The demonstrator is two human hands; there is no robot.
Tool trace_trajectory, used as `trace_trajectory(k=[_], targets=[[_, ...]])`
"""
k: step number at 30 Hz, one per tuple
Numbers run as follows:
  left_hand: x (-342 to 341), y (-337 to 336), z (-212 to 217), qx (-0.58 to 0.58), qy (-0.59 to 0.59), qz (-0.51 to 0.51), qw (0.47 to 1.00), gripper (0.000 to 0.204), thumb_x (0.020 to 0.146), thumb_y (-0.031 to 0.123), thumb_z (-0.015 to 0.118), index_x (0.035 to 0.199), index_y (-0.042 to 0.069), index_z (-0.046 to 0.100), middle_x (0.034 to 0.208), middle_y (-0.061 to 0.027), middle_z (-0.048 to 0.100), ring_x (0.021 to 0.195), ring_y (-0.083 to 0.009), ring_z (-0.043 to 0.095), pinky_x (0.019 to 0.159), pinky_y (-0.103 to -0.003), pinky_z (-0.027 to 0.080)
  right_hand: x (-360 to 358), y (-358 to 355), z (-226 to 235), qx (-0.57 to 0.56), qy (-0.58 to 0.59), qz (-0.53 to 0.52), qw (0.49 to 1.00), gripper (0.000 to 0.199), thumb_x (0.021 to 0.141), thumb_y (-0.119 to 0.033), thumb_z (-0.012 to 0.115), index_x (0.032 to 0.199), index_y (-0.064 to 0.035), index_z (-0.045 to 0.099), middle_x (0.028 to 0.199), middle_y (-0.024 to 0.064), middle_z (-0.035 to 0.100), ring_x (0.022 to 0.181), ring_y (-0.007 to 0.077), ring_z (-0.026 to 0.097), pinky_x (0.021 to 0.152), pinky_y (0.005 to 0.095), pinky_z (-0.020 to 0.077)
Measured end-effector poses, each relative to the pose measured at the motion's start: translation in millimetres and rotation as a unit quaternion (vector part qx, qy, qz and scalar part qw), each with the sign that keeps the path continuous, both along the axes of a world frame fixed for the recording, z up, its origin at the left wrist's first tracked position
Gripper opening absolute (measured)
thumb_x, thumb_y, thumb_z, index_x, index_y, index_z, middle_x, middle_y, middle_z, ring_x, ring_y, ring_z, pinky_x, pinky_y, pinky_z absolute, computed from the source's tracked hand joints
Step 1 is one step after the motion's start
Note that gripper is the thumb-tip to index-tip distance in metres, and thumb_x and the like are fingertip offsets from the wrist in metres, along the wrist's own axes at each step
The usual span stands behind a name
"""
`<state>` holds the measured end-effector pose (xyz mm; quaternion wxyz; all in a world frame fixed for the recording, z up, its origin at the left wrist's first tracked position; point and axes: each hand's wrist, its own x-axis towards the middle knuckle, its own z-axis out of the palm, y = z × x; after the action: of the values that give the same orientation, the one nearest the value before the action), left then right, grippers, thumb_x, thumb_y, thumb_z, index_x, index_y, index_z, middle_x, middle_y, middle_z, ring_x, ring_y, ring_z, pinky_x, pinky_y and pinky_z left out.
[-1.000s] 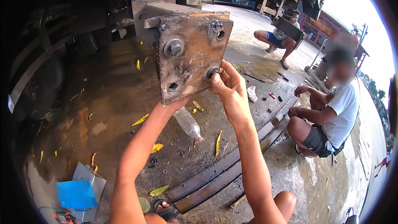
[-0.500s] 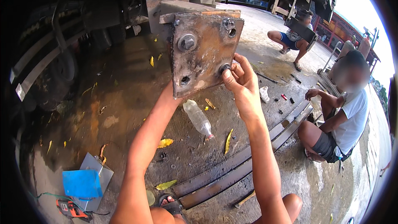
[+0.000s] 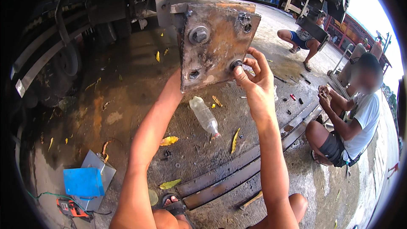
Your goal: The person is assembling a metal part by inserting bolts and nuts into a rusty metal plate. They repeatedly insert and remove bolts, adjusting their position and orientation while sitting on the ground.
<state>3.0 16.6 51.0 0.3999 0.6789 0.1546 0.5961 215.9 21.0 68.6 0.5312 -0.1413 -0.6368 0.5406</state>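
A rusty, scorched steel plate (image 3: 220, 44) is fixed to a beam under a vehicle. Its upper left hole carries a large hex bolt (image 3: 199, 35), while the upper right and lower left holes show open. At the lower right corner sits a dark bolt (image 3: 236, 64). My right hand (image 3: 256, 77) grips there, thumb against the bolt head and fingers curled at the plate's edge. My left forearm (image 3: 157, 114) reaches up behind the plate, which hides that hand and its fingers.
Below lie a plastic bottle (image 3: 204, 115), long curved steel strips (image 3: 224, 178) and a hammer handle (image 3: 251, 200). A blue-and-grey box (image 3: 84, 182) and an orange tool (image 3: 70, 208) are at lower left. One person (image 3: 360, 114) squats at right, another (image 3: 303, 40) farther back.
The plate appears slightly higher and farther right in view, my hands with it. My right thumb stays on the bolt. The nearer squatting person has brought both hands together.
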Motion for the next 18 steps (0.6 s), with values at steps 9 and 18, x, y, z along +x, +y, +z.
trace_trajectory(k=[9,18], targets=[[-13.1,5.8,10.6,-0.054,0.015,0.038,0.998,0.058,0.106,0.028,0.057,0.156,0.006,0.037,0.151,-0.0126,0.051,0.134,-0.0252,0.054,0.115,-0.042,0.047,13.3,11.9,15.2,0.015,-0.077,0.006,0.997,0.056,0.088,-0.006,0.082,0.138,-0.0010,0.057,0.109,0.0057,0.064,0.093,0.0158,0.072,0.079,0.0276,0.0548],[-2.8,9.5,4.7,-0.053,0.003,0.072,0.996,0.060,0.106,0.029,0.058,0.156,0.006,0.036,0.152,-0.0130,0.050,0.135,-0.0256,0.053,0.117,-0.042,0.045,12.0,12.2,13.4,0.048,-0.078,-0.023,0.996,0.055,0.086,-0.008,0.083,0.135,0.0008,0.058,0.109,0.0064,0.060,0.089,0.0142,0.064,0.077,0.0274,0.0558]])
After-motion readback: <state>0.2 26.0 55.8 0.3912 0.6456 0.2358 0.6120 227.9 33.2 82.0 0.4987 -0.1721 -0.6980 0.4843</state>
